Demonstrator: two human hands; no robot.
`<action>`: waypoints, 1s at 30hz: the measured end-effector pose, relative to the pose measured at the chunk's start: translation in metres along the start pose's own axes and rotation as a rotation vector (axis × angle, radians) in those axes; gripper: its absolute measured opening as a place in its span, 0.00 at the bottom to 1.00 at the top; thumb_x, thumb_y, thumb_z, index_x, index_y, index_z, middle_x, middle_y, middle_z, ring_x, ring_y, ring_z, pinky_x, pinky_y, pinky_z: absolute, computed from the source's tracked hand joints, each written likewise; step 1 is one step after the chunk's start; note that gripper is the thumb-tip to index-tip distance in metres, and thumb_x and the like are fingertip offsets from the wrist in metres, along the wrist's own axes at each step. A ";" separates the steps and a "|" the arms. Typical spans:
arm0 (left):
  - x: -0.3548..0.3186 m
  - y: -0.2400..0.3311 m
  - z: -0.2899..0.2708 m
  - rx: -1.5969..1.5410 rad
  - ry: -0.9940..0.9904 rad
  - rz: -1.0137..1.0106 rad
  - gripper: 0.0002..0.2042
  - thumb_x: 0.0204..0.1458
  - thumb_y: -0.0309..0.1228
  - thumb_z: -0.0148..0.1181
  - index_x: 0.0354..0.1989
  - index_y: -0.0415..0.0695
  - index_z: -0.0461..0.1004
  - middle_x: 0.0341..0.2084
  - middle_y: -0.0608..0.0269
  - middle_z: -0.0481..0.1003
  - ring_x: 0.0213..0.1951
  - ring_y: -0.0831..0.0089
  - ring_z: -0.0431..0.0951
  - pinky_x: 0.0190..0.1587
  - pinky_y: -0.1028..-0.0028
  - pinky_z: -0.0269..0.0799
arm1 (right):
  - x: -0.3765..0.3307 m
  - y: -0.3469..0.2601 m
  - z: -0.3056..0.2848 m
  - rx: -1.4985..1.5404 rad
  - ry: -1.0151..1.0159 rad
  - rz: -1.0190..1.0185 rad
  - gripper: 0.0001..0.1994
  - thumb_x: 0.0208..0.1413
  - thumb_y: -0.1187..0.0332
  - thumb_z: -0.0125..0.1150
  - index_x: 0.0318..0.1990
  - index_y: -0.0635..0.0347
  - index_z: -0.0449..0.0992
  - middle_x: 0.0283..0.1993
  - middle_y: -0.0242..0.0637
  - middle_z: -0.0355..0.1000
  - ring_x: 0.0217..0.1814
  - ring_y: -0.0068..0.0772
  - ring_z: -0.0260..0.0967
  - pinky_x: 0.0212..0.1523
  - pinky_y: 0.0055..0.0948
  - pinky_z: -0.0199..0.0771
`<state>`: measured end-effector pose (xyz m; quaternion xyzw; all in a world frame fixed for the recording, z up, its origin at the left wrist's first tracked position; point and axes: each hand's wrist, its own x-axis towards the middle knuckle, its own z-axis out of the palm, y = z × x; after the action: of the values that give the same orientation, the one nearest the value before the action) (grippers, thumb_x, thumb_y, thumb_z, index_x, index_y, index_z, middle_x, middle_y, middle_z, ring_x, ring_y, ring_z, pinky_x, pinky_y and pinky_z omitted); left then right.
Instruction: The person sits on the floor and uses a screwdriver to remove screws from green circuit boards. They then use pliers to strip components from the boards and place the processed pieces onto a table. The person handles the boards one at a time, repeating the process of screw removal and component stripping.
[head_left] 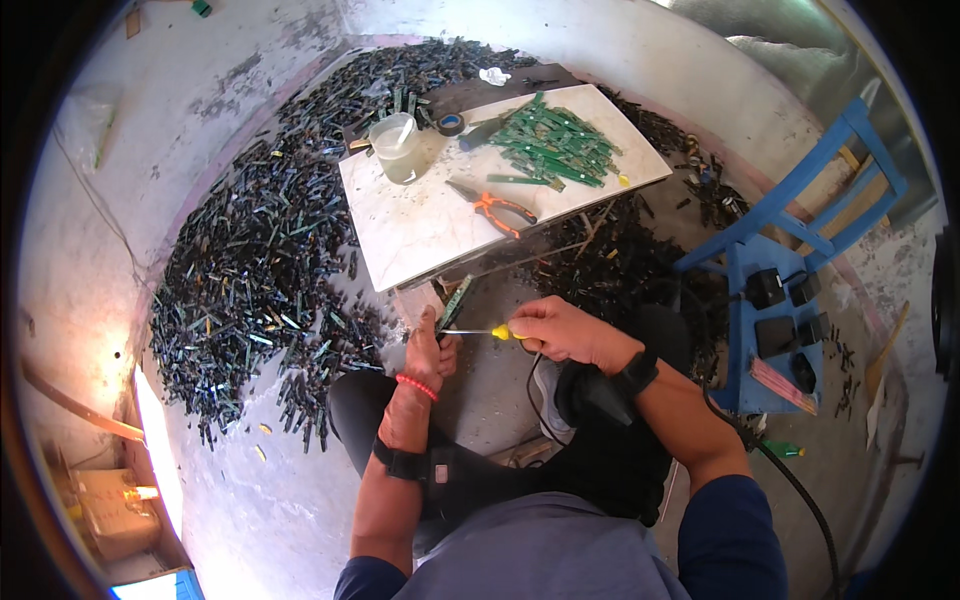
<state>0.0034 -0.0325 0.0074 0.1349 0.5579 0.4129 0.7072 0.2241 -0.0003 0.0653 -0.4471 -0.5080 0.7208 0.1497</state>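
My left hand (426,352) is closed round a narrow green circuit board strip (458,296), whose far end sticks up past the fingers. In my right hand (563,328) is a screwdriver with a yellow handle (501,332). Its thin metal shaft points left and reaches the strip beside my left fingers; whether the tip touches is too small to tell. Both hands are just in front of a low white-topped table (400,245). On that table lie orange-handled pliers (495,208) and a pile of green circuit board strips (560,140).
A cloudy plastic tub (398,150) and a tape roll (451,124) stand on the table's far left. Heaps of dark strips (265,240) cover the floor around it. At right, a blue chair (745,345) bears black adapters; a black cable (800,490) trails nearby.
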 end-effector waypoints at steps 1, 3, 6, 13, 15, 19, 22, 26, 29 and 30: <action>0.000 0.000 0.000 -0.002 0.026 0.008 0.27 0.54 0.57 0.37 0.11 0.49 0.53 0.06 0.70 0.52 0.07 0.80 0.46 0.09 0.78 0.41 | -0.001 0.002 0.008 -0.133 0.072 -0.100 0.11 0.52 0.64 0.55 0.30 0.65 0.74 0.21 0.32 0.68 0.19 0.21 0.62 0.21 0.20 0.59; 0.004 -0.002 -0.002 -0.030 0.005 0.010 0.27 0.54 0.57 0.37 0.11 0.49 0.53 0.06 0.70 0.51 0.06 0.78 0.46 0.09 0.77 0.42 | 0.001 0.014 0.016 -0.393 0.188 -0.433 0.10 0.51 0.64 0.56 0.30 0.64 0.74 0.21 0.37 0.69 0.20 0.28 0.66 0.22 0.24 0.62; 0.014 -0.008 -0.010 -0.040 0.016 -0.009 0.27 0.54 0.57 0.37 0.11 0.49 0.53 0.05 0.70 0.51 0.06 0.77 0.46 0.09 0.76 0.43 | -0.004 0.010 0.020 -0.831 0.295 -0.669 0.09 0.49 0.63 0.58 0.31 0.60 0.73 0.24 0.44 0.71 0.25 0.44 0.69 0.24 0.35 0.66; 0.003 -0.002 0.002 0.007 0.036 0.009 0.27 0.54 0.57 0.37 0.11 0.49 0.53 0.05 0.70 0.50 0.05 0.77 0.47 0.09 0.76 0.42 | -0.010 0.023 0.019 -0.187 0.147 -0.277 0.10 0.53 0.62 0.53 0.32 0.59 0.71 0.16 0.31 0.63 0.12 0.25 0.56 0.12 0.25 0.52; 0.005 -0.004 0.000 0.007 0.047 0.013 0.27 0.53 0.57 0.38 0.11 0.49 0.53 0.05 0.70 0.50 0.06 0.77 0.46 0.09 0.76 0.42 | -0.016 0.014 0.015 0.251 -0.038 0.085 0.12 0.56 0.61 0.48 0.34 0.61 0.70 0.18 0.23 0.58 0.13 0.11 0.44 0.12 0.16 0.41; 0.008 -0.002 -0.002 -0.034 0.067 -0.005 0.26 0.53 0.57 0.39 0.12 0.50 0.53 0.05 0.71 0.49 0.06 0.77 0.46 0.09 0.76 0.42 | -0.018 0.012 0.016 0.410 -0.161 0.189 0.12 0.56 0.61 0.49 0.36 0.60 0.70 0.18 0.26 0.60 0.12 0.14 0.47 0.12 0.18 0.44; 0.008 -0.003 0.001 -0.028 0.044 0.056 0.26 0.53 0.57 0.39 0.12 0.50 0.53 0.05 0.71 0.49 0.06 0.77 0.45 0.09 0.75 0.42 | -0.011 0.029 0.022 0.155 -0.069 -0.051 0.11 0.55 0.62 0.49 0.38 0.59 0.70 0.18 0.34 0.63 0.12 0.25 0.54 0.14 0.25 0.52; 0.015 -0.007 -0.001 -0.051 0.081 0.023 0.26 0.53 0.58 0.38 0.12 0.51 0.53 0.05 0.72 0.49 0.05 0.78 0.45 0.09 0.75 0.41 | -0.010 0.034 0.039 -0.733 0.336 -0.612 0.11 0.54 0.63 0.49 0.40 0.58 0.70 0.21 0.46 0.66 0.17 0.41 0.62 0.21 0.36 0.62; 0.015 -0.006 -0.002 -0.046 0.094 0.028 0.26 0.53 0.57 0.38 0.12 0.51 0.53 0.05 0.71 0.49 0.05 0.78 0.45 0.08 0.76 0.41 | -0.007 0.038 0.047 -0.727 0.428 -0.745 0.11 0.55 0.62 0.49 0.39 0.59 0.70 0.19 0.44 0.65 0.15 0.38 0.60 0.18 0.34 0.60; 0.011 -0.003 0.001 -0.032 0.093 0.039 0.26 0.53 0.57 0.38 0.12 0.50 0.53 0.05 0.71 0.50 0.05 0.78 0.45 0.08 0.76 0.41 | -0.006 0.040 0.048 -0.655 0.442 -0.794 0.11 0.55 0.62 0.49 0.39 0.59 0.70 0.18 0.41 0.64 0.13 0.35 0.58 0.16 0.32 0.59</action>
<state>0.0064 -0.0261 -0.0019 0.1154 0.5807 0.4413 0.6743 0.1985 -0.0507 0.0380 -0.3849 -0.7913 0.3030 0.3660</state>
